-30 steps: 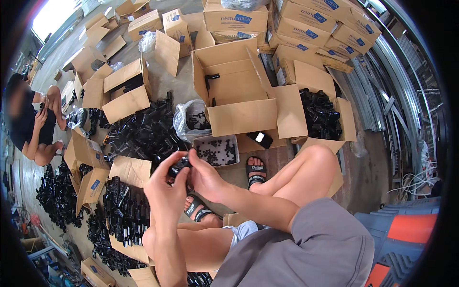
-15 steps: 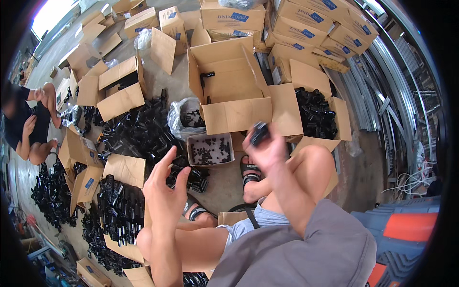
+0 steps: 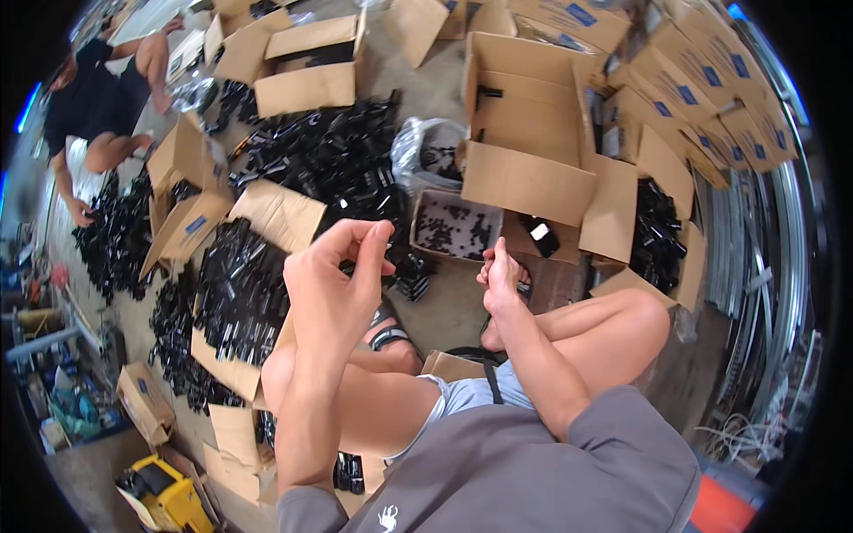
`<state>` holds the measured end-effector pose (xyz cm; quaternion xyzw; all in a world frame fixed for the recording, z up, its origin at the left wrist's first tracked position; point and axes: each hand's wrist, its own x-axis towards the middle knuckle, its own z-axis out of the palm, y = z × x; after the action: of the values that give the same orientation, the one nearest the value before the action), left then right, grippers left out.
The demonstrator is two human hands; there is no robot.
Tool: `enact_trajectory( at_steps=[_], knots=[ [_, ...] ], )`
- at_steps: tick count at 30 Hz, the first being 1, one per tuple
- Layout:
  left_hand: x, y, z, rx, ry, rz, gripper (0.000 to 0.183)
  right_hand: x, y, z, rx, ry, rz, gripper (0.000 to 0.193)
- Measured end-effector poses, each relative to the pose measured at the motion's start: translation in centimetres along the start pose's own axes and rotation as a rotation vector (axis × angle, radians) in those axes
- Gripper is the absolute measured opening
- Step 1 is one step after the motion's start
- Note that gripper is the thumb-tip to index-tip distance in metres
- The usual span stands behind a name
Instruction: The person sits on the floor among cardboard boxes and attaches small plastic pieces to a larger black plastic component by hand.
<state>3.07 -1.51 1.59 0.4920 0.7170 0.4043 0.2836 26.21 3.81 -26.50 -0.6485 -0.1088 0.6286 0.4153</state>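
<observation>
My left hand [image 3: 336,266] is raised over my left knee, thumb and fingers closed in a pinch; anything between them is too small or hidden to tell. My right hand [image 3: 500,277] is closed beside the small box [image 3: 426,247] of little black pieces, and its curled fingers hide whatever may be in them. Just beyond it is a black part [image 3: 540,236] with a bright white glint, apart from the hand, in front of the large open carton [image 3: 524,182]; whether it rests or is in the air I cannot tell. Black tubular parts [image 3: 333,155] lie heaped ahead.
A plastic-lined container [image 3: 410,164] stands behind the small box. To the right is an open carton of black parts [image 3: 656,226], with stacked cartons [image 3: 693,84] and metal profiles [image 3: 755,266] beyond. More parts [image 3: 240,289] lie at left. Another person [image 3: 98,93] sits far left.
The black part held in my right hand is now out of it, farther right. That hand has closed; my left hand went from spread fingers to a pinch. The view has swung left.
</observation>
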Motion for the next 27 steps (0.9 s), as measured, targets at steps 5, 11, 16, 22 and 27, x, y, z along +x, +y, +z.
enact_trajectory(
  at_steps=[5,11,16,22,27],
  knots=[
    [0.6,-2.5,-1.8,-0.131,0.233,0.03,0.028,-1.0,6.6,2.8,-0.963,-0.192,-0.482,0.034],
    [1.1,-2.1,-2.0,-0.144,0.222,0.032,0.021,0.8,12.2,2.0,-1.591,-0.462,-0.876,0.03],
    [1.5,-2.3,-2.1,-0.132,0.262,0.105,0.013,1.9,14.4,2.0,-1.805,-0.54,-1.374,0.025],
    [1.6,-2.2,-2.8,-0.205,0.268,0.093,0.014,1.1,14.3,1.3,-1.914,-0.703,-1.368,0.021],
    [1.5,-2.0,-2.9,-0.21,0.234,0.071,0.013,1.3,15.1,0.0,-1.913,-0.645,-1.464,0.01]
  ],
)
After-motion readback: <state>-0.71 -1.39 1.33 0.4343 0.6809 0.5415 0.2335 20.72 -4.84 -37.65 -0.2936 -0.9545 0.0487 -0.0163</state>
